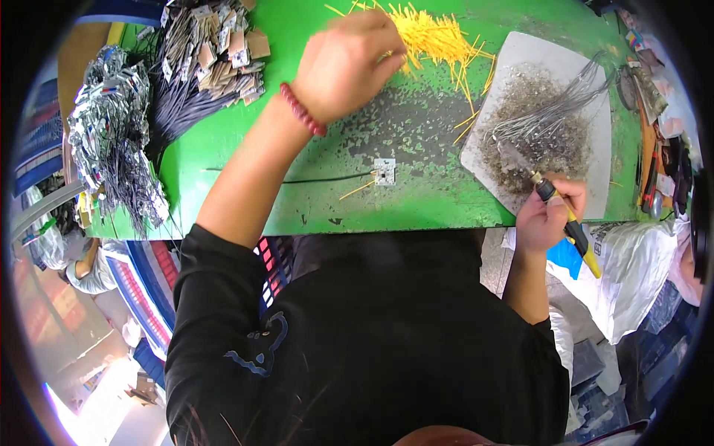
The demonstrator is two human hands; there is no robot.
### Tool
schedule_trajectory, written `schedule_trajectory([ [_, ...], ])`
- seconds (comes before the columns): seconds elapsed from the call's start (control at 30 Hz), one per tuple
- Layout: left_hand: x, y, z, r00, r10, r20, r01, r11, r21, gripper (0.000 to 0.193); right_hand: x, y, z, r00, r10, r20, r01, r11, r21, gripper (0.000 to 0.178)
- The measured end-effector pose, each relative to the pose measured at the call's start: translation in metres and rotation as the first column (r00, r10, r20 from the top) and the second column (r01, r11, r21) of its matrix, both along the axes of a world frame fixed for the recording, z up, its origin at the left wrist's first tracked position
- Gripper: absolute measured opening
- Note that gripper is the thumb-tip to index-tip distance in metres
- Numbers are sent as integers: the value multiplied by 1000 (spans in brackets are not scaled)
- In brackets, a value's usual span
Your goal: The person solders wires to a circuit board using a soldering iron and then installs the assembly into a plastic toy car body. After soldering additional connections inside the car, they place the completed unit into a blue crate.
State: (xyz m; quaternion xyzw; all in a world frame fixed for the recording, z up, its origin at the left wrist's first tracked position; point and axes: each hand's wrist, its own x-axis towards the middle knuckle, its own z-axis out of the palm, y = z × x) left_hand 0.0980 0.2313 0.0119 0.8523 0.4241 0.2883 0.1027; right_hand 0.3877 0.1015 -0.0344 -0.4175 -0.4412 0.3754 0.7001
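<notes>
Head view: I see one view only, looking down over my own torso at a green surface (pixel 223 141).
Iron: the soldering iron (pixel 563 208) sits at the right near edge of the surface; its long axis runs diagonally, tip up-left over the grey tray (pixel 520 56), yellow handle end down-right past the surface edge.
Right hand: my right hand (pixel 549 212) is closed in a fist round the iron's dark grip, fingers fully curled.
Left hand: my left hand (pixel 349 63) reaches far forward, fingers bent down and bunched onto the near side of the yellow pins (pixel 439 37); I cannot tell whether it has pinched any. A red bead bracelet (pixel 301 109) rings the wrist.
Board: a small pale circuit board (pixel 384 172) lies mid-surface, between the hands, with a black wire (pixel 320 179) running left from it and a single yellow pin just beside its lower left.
Tray: dark gritty residue and a fan of thin grey wires (pixel 554 111) lie on it.
Left pile: bundles of black cords with tan tags (pixel 216 48) and silver packets (pixel 111 97) sit well apart.
Hard to see: the iron's tip blends into the residue; the rim is bent and cut off.
</notes>
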Motion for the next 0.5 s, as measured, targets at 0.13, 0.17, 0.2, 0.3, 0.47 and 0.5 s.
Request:
schedule_trajectory([
  [0.13,31,41,9,964,25,-263,-40,998,-49,21,-3,-3,-1,999,-26,31,27,999,-27,15],
  [0.17,35,47,5,942,12,-336,-30,998,-47,16,-4,-2,-2,999,-43,20,43,999,-20,16],
  [0.2,39,54,-2,915,-14,-404,-8,999,-53,16,-4,-2,-3,999,-47,23,47,999,-15,16],
  [0.3,29,52,-9,979,-33,-200,43,998,45,6,-1,-3,-6,999,-34,34,35,999,-15,17],
  [0.47,7,32,-5,999,32,-24,-31,998,52,6,-3,-3,-4,997,-49,58,51,998,-26,17],
  [0.5,6,28,-3,999,35,5,-36,998,46,7,-1,-2,-6,997,-64,51,65,998,-14,18],
])
